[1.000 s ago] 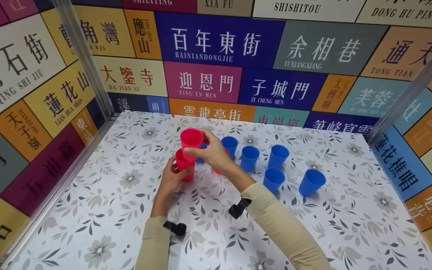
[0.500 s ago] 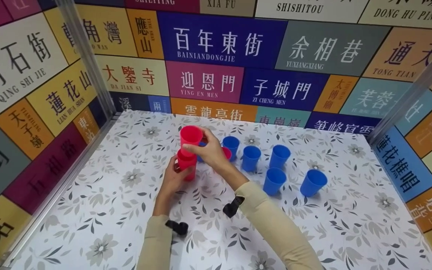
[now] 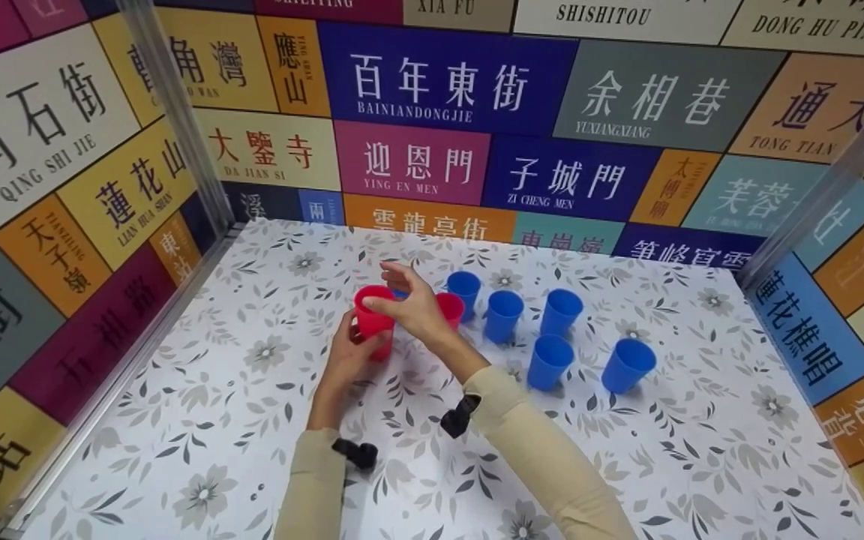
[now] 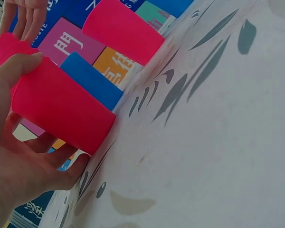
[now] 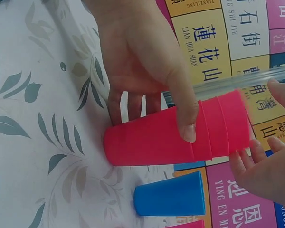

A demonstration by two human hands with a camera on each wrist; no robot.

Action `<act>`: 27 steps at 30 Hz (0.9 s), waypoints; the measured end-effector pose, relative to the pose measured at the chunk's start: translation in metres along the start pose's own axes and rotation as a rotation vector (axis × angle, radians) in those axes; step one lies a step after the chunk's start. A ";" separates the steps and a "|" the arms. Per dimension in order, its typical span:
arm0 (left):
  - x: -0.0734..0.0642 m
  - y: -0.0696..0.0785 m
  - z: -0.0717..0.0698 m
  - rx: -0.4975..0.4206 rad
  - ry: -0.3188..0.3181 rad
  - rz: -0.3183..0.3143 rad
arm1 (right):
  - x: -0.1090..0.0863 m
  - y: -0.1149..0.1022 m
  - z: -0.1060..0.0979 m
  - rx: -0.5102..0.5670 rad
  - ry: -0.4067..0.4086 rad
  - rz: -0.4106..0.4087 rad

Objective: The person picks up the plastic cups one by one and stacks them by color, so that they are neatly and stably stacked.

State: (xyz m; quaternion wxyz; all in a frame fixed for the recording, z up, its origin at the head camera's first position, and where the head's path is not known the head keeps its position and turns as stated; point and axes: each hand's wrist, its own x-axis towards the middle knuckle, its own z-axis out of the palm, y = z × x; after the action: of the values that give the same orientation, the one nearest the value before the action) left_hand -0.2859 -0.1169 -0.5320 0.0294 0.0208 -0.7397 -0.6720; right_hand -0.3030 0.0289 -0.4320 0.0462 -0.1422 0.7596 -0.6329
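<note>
A nested stack of red cups (image 3: 374, 324) is held upright at the left of the cup group, its long axis near vertical, mouth up and base down at the patterned surface (image 3: 207, 420). It is gripped low around its side by the left hand (image 3: 346, 354). The right hand (image 3: 423, 311) is spread loosely at the rim, thumb over the mouth; whether the rim is touched cannot be told. Just behind the stack, a blue cup (image 5: 171, 194) is partly hidden. To the right, a red cup (image 3: 451, 307) and five more blue cups (image 3: 504, 319) are seen, mouths up. The surface is bounded behind by a lettered wall (image 3: 432, 82); broad room is left toward the person and leftward.
</note>
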 end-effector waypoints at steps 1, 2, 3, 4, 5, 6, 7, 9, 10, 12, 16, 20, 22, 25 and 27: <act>0.000 0.000 0.000 -0.002 0.001 0.001 | -0.001 0.000 -0.001 0.001 -0.001 -0.007; 0.000 0.000 0.000 -0.005 0.002 0.002 | -0.001 0.001 -0.001 0.004 0.000 -0.013; 0.000 0.001 0.000 -0.006 0.001 0.003 | -0.001 0.001 -0.002 0.010 0.003 -0.021; 0.000 0.001 0.000 -0.011 0.000 0.000 | -0.002 0.001 -0.003 0.015 0.008 -0.028; 0.000 0.001 0.000 -0.013 -0.001 -0.001 | -0.002 0.001 -0.005 0.016 0.014 -0.033; 0.000 0.001 0.000 -0.012 0.000 -0.001 | -0.003 0.001 -0.006 0.016 0.020 -0.040; 0.001 0.001 0.000 -0.012 0.001 -0.002 | -0.004 0.001 -0.008 0.016 0.026 -0.050; 0.001 0.002 0.001 -0.005 0.002 -0.004 | -0.005 0.002 -0.011 0.013 0.036 -0.062; 0.001 0.002 0.001 -0.006 0.005 -0.002 | -0.006 0.002 -0.013 0.006 0.040 -0.067; 0.001 0.003 0.002 0.003 0.010 0.003 | -0.007 0.003 -0.016 -0.003 0.045 -0.079; -0.001 0.002 0.002 -0.011 0.003 0.002 | -0.012 0.007 -0.021 -0.008 0.073 -0.076; -0.002 0.000 0.002 -0.015 0.005 -0.003 | -0.018 0.012 -0.025 -0.033 0.099 -0.091; -0.002 -0.002 0.001 -0.010 0.010 -0.002 | -0.022 0.013 -0.028 -0.057 0.107 -0.107; -0.001 -0.002 0.000 -0.024 0.013 -0.007 | -0.027 0.013 -0.031 -0.097 0.129 -0.136; -0.001 -0.002 0.000 -0.024 0.011 -0.013 | -0.030 0.014 -0.033 -0.114 0.152 -0.157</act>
State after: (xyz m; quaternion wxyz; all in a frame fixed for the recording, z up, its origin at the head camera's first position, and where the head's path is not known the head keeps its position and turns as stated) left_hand -0.2848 -0.1169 -0.5344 0.0295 0.0291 -0.7314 -0.6807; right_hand -0.2848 0.0705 -0.4429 -0.0694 -0.1550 0.7823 -0.5993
